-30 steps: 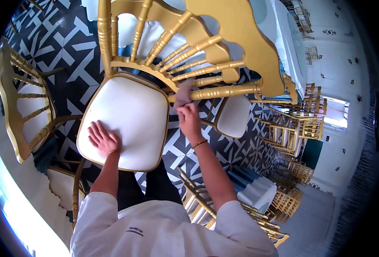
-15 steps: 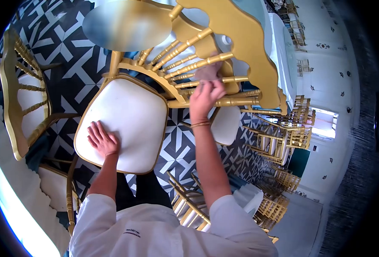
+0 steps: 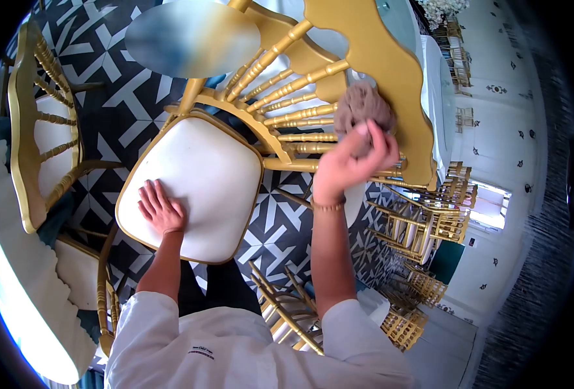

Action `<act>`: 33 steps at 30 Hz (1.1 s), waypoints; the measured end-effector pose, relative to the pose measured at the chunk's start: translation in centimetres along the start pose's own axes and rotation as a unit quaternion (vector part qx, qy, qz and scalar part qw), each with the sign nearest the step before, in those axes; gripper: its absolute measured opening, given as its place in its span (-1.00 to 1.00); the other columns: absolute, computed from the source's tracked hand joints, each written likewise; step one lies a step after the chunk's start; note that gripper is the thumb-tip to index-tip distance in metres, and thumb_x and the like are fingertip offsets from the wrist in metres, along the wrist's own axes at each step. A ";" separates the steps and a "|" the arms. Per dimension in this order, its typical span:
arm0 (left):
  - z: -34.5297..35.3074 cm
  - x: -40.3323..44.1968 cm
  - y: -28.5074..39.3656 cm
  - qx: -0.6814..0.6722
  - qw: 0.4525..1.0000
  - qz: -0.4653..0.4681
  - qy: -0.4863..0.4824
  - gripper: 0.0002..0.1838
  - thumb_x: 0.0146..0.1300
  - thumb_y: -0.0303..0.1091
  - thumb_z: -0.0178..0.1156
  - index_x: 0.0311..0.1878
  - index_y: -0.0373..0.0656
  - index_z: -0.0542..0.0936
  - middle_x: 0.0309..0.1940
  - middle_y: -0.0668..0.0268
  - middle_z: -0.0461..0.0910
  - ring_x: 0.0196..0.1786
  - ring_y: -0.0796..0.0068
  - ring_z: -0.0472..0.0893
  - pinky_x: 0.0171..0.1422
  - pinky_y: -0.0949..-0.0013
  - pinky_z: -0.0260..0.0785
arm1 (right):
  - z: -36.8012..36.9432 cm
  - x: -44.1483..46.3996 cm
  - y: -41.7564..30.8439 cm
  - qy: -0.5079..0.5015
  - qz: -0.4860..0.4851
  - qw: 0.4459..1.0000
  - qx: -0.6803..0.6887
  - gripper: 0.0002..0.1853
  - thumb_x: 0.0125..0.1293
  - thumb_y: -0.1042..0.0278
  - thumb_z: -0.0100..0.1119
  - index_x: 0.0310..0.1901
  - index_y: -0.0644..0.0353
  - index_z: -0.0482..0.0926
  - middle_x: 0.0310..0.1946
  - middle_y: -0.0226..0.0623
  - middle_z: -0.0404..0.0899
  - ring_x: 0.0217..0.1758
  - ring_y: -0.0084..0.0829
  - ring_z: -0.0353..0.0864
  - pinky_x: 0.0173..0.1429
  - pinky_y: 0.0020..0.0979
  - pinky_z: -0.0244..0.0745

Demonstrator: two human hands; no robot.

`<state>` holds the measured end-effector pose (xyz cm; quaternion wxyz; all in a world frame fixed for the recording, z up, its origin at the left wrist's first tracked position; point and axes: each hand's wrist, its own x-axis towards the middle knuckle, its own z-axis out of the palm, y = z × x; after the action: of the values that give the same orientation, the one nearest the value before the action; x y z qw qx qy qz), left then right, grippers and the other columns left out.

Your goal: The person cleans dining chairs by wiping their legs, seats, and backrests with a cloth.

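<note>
A gold chair with turned spindles stands in front of me, its white seat nearest my body. Flat on that seat rests my left hand, fingers spread. My right hand grips a bunched brown cloth against the spindles near the chair's wavy-edged backrest. The fingers look closed on the cloth, which partly hides the spindle ends behind it. A thin bracelet circles the right wrist.
Another gold chair stands at the left, beside a white-draped table. More gold chairs are grouped at the right. A further table with a white cloth is behind the backrest. The floor has a black-and-white pattern.
My right hand and the cloth have moved right along the spindles toward the top rail. The left hand stays on the seat. The view has shifted slightly.
</note>
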<state>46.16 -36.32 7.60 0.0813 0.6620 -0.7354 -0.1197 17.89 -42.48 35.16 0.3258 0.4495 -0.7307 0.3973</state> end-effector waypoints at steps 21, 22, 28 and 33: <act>0.0 -0.1 -0.1 0.014 0.999 -0.011 -0.029 -0.26 0.27 -0.14 -0.17 0.56 0.03 0.08 0.60 0.26 -0.07 0.63 0.18 -0.14 0.64 -0.01 -0.44 | 3.0 -2.9 -3.6 -0.054 0.076 0.990 0.103 -0.94 0.41 0.50 0.12 -0.14 0.24 0.49 -0.14 -0.24 0.43 -0.05 -0.31 0.45 0.15 -0.30 0.35; 0.0 -0.1 -0.2 0.013 1.000 -0.009 -0.027 -0.26 0.27 -0.13 -0.18 0.56 0.04 0.08 0.60 0.26 -0.08 0.63 0.18 -0.14 0.64 -0.02 -0.45 | 3.5 -0.2 -4.7 -0.002 0.039 0.998 0.044 -0.93 0.42 0.49 0.12 -0.13 0.26 0.50 -0.10 -0.20 0.39 0.00 -0.31 0.41 0.16 -0.29 0.36; 0.5 -0.1 -0.3 0.003 1.000 0.000 0.002 -0.25 0.26 -0.13 -0.17 0.56 0.03 0.08 0.60 0.25 -0.07 0.63 0.17 -0.14 0.64 -0.03 -0.45 | 10.1 -4.5 -0.7 -0.080 -0.043 0.996 0.024 -0.76 0.24 0.62 0.16 -0.09 0.13 0.66 -0.09 -0.23 0.32 0.02 -0.18 0.25 0.15 -0.19 0.25; 0.2 0.0 -0.2 0.008 1.000 -0.006 -0.008 -0.27 0.28 -0.13 -0.19 0.56 0.03 0.09 0.59 0.24 -0.06 0.63 0.16 -0.12 0.64 -0.03 -0.43 | 10.2 -14.9 1.1 -0.359 0.078 0.930 0.019 -0.76 0.18 0.67 0.19 -0.11 0.21 0.60 -0.06 -0.12 0.34 0.07 -0.10 0.36 0.28 -0.20 0.24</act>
<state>46.31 -36.28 7.34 0.0698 0.6664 -0.7326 -0.1196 21.42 -45.12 17.60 0.0014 0.5099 -0.8240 0.2469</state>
